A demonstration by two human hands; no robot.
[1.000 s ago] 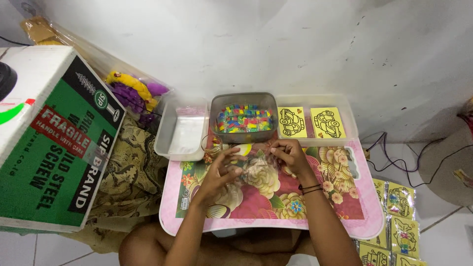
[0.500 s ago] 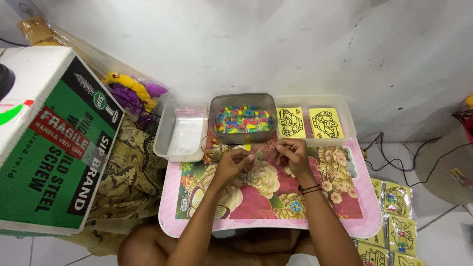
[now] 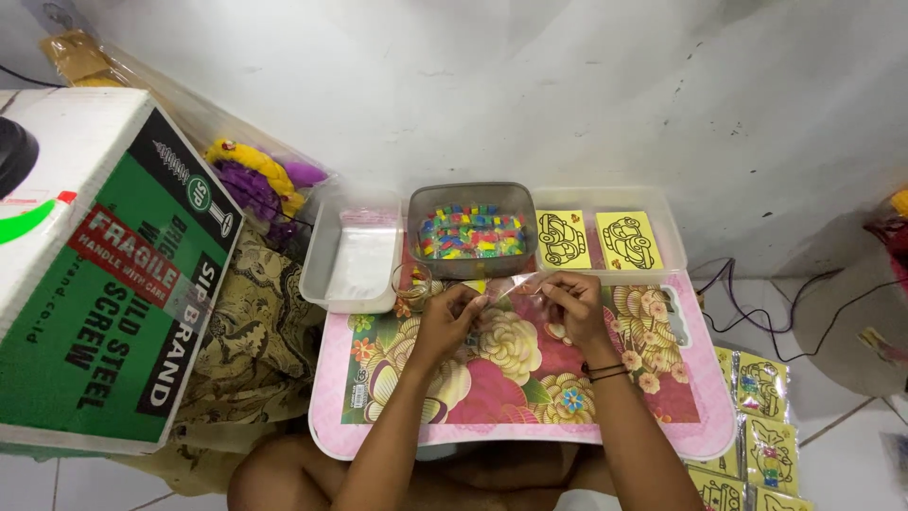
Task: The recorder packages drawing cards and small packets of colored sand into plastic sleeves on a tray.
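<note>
Both my hands meet over a pink flowered lap tray (image 3: 530,416). My left hand (image 3: 446,320) and my right hand (image 3: 571,305) pinch the two ends of a small clear plastic sleeve (image 3: 511,287) held between them, just in front of a grey tub (image 3: 470,194) filled with small multicoloured pieces. A black band sits on my right wrist. What the sleeve holds is too small to tell.
A clear tray (image 3: 352,254) lies left of the tub. Another clear tray (image 3: 662,220) on the right holds two yellow line-drawing cards (image 3: 628,238). A large green and white carton (image 3: 104,274) stands at left, patterned cloth beside it. More yellow cards (image 3: 761,388) and cables lie at right.
My hands have lifted from the tray surface and drawn closer to the grey tub, now stretching the clear sleeve between them.
</note>
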